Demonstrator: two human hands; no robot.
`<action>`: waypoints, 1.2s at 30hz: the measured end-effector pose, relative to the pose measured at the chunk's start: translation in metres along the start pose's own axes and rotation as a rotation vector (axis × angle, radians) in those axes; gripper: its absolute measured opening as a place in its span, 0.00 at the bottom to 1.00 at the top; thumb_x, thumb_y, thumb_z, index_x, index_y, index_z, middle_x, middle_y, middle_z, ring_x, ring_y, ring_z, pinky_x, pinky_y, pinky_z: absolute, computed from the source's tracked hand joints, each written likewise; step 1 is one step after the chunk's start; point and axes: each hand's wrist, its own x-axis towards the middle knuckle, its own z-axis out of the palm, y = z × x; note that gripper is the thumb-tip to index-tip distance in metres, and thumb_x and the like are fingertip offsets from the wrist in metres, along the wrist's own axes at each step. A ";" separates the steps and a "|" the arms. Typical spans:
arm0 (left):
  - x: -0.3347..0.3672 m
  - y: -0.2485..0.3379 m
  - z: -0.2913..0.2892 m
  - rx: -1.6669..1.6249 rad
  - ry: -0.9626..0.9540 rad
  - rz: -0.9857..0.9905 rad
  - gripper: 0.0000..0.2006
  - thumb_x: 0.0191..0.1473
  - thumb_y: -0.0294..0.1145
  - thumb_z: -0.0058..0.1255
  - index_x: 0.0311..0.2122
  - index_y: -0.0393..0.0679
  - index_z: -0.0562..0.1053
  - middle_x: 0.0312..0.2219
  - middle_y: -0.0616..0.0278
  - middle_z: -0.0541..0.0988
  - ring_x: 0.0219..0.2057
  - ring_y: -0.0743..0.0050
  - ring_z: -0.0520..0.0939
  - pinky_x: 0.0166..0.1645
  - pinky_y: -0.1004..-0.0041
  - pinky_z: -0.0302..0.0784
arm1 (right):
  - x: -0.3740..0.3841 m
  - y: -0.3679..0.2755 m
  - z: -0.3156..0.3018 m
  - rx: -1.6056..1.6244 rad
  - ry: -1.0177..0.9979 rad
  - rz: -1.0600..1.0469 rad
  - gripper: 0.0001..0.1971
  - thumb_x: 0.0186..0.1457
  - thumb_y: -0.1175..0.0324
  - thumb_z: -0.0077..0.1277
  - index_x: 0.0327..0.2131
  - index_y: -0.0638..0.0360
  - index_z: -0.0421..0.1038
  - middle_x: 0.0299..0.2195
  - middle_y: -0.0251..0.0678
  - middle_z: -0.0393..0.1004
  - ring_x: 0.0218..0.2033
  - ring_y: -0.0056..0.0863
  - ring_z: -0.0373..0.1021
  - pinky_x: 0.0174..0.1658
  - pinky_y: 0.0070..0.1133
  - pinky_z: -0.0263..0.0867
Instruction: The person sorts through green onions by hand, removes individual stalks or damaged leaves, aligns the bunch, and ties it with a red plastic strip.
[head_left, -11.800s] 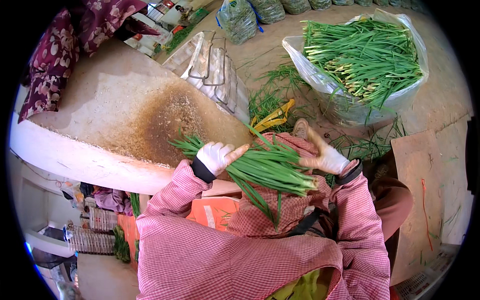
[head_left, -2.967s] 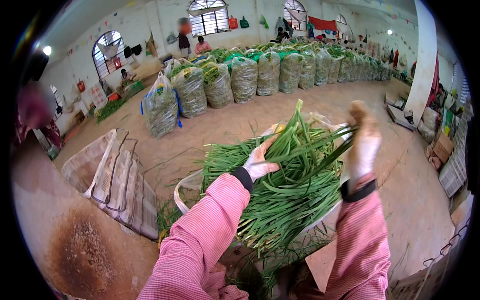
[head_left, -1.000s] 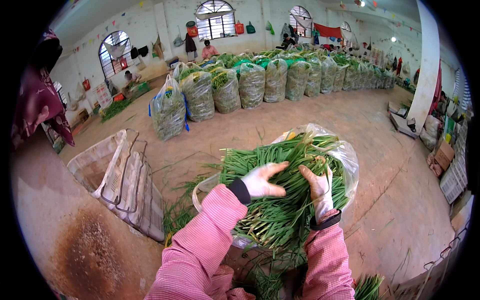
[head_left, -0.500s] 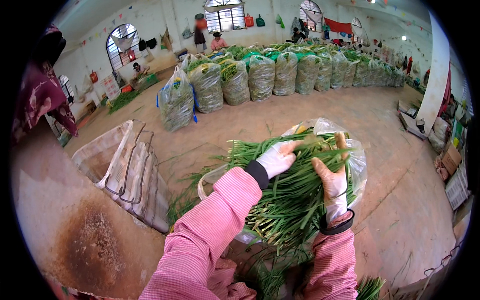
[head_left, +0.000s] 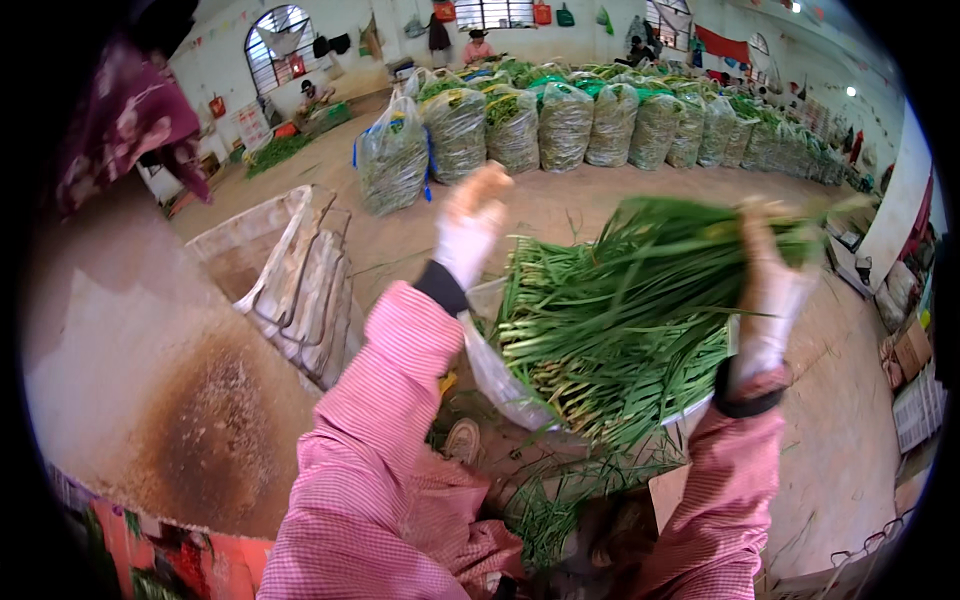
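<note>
A clear plastic bag (head_left: 492, 372) full of long green chive-like leaves (head_left: 600, 340) stands on the floor in front of me. My right hand (head_left: 770, 290), in a white glove, is raised over the bag's right side and grips a loose bunch of the leaves (head_left: 680, 235), which fans out to the left above the pile. My left hand (head_left: 470, 222), also gloved, is lifted above the bag's left edge, blurred by motion, with nothing in it and clear of the greens. Pink checked sleeves cover both forearms.
A grey concrete slab (head_left: 150, 380) lies to my left, with stacked pale woven sacks (head_left: 300, 285) beside it. Several stuffed mesh bags of greens (head_left: 560, 120) line the back, where people (head_left: 478, 45) sit. A person in purple floral cloth (head_left: 130, 120) stands at left. Cardboard (head_left: 910, 350) lies at right.
Both hands, which were pressing on the greens in the bag, have lifted. The right one has come up with a bunch of leaves; the left has risen empty.
</note>
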 end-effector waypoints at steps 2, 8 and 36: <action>0.002 0.052 -0.029 -0.076 0.139 -0.075 0.23 0.42 0.17 0.43 0.47 0.44 0.63 0.40 0.64 0.70 0.44 0.77 0.69 0.48 0.77 0.64 | 0.009 -0.060 -0.011 0.128 0.089 -0.247 0.07 0.44 0.73 0.53 0.31 0.58 0.71 0.28 0.32 0.72 0.29 0.19 0.67 0.37 0.17 0.64; -0.022 0.167 -0.049 -0.032 -0.037 0.197 0.47 0.37 0.47 0.57 0.57 0.42 0.42 0.55 0.52 0.52 0.56 0.63 0.52 0.58 0.67 0.47 | -0.022 -0.118 0.004 -0.437 -0.346 -0.158 0.08 0.44 0.77 0.49 0.32 0.60 0.68 0.28 0.32 0.71 0.32 0.17 0.66 0.37 0.18 0.65; -0.300 0.184 -0.082 -0.869 0.200 -0.858 0.20 0.42 0.30 0.51 0.42 0.38 0.65 0.39 0.61 0.70 0.40 0.72 0.70 0.46 0.73 0.65 | -0.329 -0.081 0.073 0.530 -0.795 0.939 0.32 0.36 0.80 0.58 0.47 0.59 0.56 0.38 0.33 0.68 0.37 0.25 0.66 0.40 0.20 0.64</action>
